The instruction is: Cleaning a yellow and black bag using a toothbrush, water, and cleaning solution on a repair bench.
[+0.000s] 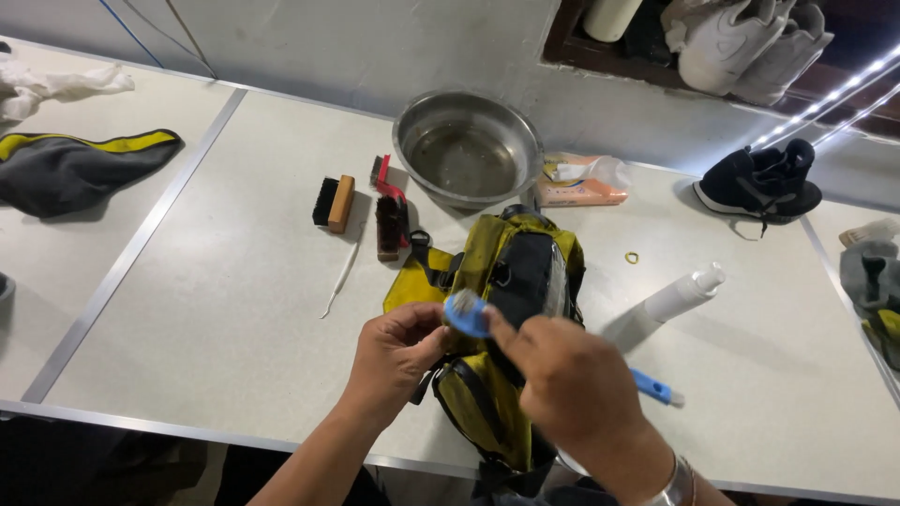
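Both forearms are raised from the bottom of the frame toward its lower centre, where the left hand [398, 351] is loosely curled and the right hand [572, 384] is closed, knuckles turned upward.

head view | looks steeply down and forward | close above table [234, 319] | single view

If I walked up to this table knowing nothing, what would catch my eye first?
Most likely the yellow and black bag lying mid-table, with the left hand and the right hand meeting over it around a small blue brush. Behind it sits a shiny metal bowl, with a few scrubbing brushes to its left and a black sneaker far right.
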